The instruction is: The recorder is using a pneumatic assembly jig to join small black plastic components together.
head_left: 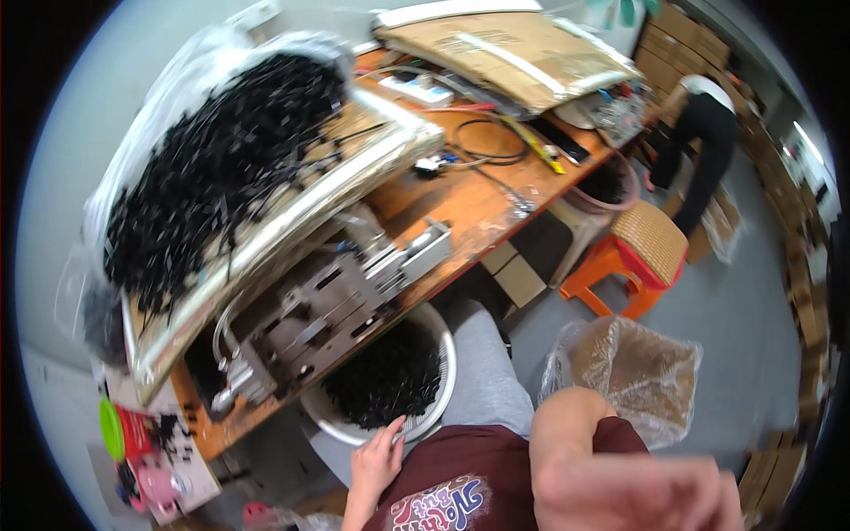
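A white plastic basket (450,361) full of small black parts (381,376) rests at my lap, partly under the table edge. My left hand (379,456) is at its near rim, fingers stretched out and slightly bent; whether they touch the rim is hard to tell. Close to the camera at the lower right, my right hand (637,494) is raised and smeared by motion, so its fingers do not show clearly. In front of the basket, a metal fixture (323,305) with clamps and small cylinders is on the wooden table (474,199).
A padded cardboard tray (354,164) heaped with black pieces (226,164) stands on the table. At right are an orange stool (633,265), a plastic-lined box (633,372) and a bin (611,190). Another person (704,124) bends over by stacked cartons (682,44).
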`<state>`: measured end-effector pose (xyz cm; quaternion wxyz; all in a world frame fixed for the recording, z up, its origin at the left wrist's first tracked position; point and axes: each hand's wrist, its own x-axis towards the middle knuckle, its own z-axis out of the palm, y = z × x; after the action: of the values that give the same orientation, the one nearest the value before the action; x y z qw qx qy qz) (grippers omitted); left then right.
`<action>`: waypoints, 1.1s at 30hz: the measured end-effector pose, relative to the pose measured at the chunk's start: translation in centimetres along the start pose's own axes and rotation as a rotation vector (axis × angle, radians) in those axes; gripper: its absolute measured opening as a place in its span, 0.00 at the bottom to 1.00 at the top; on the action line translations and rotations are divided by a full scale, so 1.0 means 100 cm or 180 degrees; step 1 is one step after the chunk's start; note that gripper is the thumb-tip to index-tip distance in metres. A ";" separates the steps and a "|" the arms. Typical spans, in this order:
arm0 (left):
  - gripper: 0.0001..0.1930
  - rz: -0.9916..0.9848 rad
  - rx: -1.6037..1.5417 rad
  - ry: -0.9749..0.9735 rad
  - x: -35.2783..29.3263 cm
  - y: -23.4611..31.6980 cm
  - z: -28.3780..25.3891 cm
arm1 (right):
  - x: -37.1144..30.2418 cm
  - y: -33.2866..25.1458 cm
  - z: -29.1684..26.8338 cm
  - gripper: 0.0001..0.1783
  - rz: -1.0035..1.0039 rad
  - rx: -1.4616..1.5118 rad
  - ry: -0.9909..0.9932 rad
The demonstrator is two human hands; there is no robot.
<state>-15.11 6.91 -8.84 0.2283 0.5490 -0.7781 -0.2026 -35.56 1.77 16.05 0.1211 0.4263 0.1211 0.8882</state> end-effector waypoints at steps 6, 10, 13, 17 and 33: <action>0.19 -0.0014 0.0024 0.0190 -0.003 0.004 -0.002 | -0.028 -0.003 -0.001 0.13 0.0704 0.0975 -0.0498; 0.18 0.0171 0.0119 0.0410 0.011 0.010 -0.028 | -0.036 0.014 0.036 0.12 0.0936 0.1033 0.0397; 0.16 0.0815 0.0099 0.1230 0.045 0.022 -0.077 | -0.045 0.013 0.026 0.12 0.1013 0.1324 -0.0029; 0.13 0.1357 0.0577 0.2432 0.102 0.024 -0.155 | -0.055 -0.002 0.020 0.04 0.1631 0.1442 -0.0249; 0.14 -0.0796 0.1380 0.1478 0.233 -0.043 -0.256 | -0.124 0.045 -0.034 0.08 0.2951 -0.0073 -0.2655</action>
<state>-3.82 -18.16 12.64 0.2508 0.7074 -0.6570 0.0714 -31.23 -6.84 6.36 -0.2354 0.7442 -0.1436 0.6084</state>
